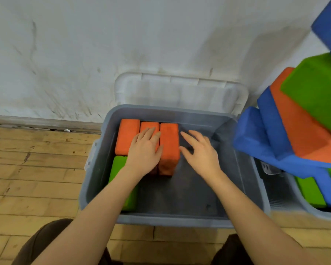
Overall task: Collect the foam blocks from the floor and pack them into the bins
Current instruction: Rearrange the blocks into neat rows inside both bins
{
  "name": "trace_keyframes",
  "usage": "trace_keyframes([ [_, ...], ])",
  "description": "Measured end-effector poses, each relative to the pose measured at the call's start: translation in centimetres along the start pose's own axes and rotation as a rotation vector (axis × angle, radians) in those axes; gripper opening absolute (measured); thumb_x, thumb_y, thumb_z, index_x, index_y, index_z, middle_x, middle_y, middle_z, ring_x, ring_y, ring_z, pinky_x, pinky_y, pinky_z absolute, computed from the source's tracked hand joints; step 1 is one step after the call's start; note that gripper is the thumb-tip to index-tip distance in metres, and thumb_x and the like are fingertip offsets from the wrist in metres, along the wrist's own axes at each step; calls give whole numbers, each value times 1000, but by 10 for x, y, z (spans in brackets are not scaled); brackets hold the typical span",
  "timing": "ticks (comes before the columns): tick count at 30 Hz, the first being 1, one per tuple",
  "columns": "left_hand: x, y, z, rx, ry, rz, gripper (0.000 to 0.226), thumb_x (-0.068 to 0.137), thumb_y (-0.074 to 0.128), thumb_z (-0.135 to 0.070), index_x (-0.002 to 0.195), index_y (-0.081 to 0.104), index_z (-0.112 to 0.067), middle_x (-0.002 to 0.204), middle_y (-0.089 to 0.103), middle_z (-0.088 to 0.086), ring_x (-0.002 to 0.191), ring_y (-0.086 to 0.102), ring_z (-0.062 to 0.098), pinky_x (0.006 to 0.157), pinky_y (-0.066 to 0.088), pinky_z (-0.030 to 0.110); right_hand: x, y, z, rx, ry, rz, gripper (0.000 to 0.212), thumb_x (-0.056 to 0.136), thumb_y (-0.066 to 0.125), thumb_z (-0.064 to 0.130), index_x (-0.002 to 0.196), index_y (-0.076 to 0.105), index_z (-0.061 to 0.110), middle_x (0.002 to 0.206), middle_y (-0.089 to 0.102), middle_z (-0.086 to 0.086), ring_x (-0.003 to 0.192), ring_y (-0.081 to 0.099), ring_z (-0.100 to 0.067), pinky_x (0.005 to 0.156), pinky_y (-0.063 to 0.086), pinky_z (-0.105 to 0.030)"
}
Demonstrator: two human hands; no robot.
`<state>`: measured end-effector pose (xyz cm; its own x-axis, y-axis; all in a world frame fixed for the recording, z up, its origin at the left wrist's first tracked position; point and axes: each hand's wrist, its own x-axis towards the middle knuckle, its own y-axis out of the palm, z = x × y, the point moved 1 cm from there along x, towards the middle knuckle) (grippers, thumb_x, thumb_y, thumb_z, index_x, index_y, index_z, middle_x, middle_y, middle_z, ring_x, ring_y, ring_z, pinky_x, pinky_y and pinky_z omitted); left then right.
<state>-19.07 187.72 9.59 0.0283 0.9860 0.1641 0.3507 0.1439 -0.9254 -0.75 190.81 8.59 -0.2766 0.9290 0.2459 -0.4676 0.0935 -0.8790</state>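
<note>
There is only one view. The camera sits on the person's head and looks down and forward, close above the grey bin (243, 169), the wooden floor (36, 169) and the white wall (84, 44).

A scuffed white wall (84, 44) meets worn wooden floorboards (36, 169) along a dusty baseboard (46, 123) at far left.

Soft, even indoor light falls from above; faint shadows sit on the wall (122, 44). Wide-angle distortion bends edges, and the stacked blocks (304, 115) at right blur.
</note>
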Motion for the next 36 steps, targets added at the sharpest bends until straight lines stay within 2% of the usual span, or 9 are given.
trace_keyframes([
  [4,25,-66,-30,-72,71,-127,56,83,33,-38,122,60,-8,132,54,17,121,51,37,98,39,48,19,-76,25,23,-97,-275,47,87,44,43,123,62,19,125,60,-3,111,54,-28,84,50,-36],
  [9,56,-139,-82,-113,257,-352,48,87,39,-35,120,62,-8,128,58,14,115,55,35,94,41,45,37,-180,51,-15,-261,-630,32,90,55,27,116,67,13,118,64,-6,100,55,-27,89,43,-33],
  [13,70,-178,-134,-203,377,-459,48,90,38,-36,124,59,-9,132,55,12,118,53,33,95,37,44,31,-256,64,-143,-357,-819,28,90,57,23,114,68,13,117,65,-5,100,52,-25,91,39,-31],
  [17,77,-203,-193,-237,495,-414,60,89,28,-48,137,46,-17,146,40,8,131,40,29,104,27,41,16,-316,59,-259,-304,-962,29,89,57,25,114,68,17,123,62,-1,110,46,-23,93,32,-32],
  [21,87,-210,-248,-205,596,-320,69,87,23,-57,148,23,-26,157,16,1,141,22,28,110,18,43,4,-355,28,-333,-75,-966,44,85,58,32,128,57,21,139,49,-5,124,41,-32,99,25,-41],
  [26,112,-202,-289,-143,534,-241,57,99,32,-45,149,7,-36,159,0,-2,143,14,33,112,16,46,4,-369,-8,-266,259,-675,73,79,51,59,144,33,33,156,18,-10,141,14,-38,112,16,-53],
  [30,125,-200,-300,-99,555,-180,52,100,27,-44,148,6,-41,159,-1,-7,143,13,34,113,15,47,8,-364,-12,-119,247,-653,64,87,58,47,142,38,20,151,24,-13,143,6,-34,100,38,-51],
  [33,126,-200,-298,-90,581,-157,53,100,27,-45,147,3,-43,158,-2,-9,144,8,33,114,11,47,8,-359,-11,-73,186,-718,60,90,53,45,138,42,10,147,32,-13,143,9,-35,96,39,-46],
  [36,124,-201,-289,-78,661,-255,56,94,21,-57,143,-4,-47,158,-7,-10,145,0,31,114,7,49,7,-353,-11,6,72,-815,61,88,47,45,134,46,5,142,37,-15,141,20,-36,95,36,-35],
])
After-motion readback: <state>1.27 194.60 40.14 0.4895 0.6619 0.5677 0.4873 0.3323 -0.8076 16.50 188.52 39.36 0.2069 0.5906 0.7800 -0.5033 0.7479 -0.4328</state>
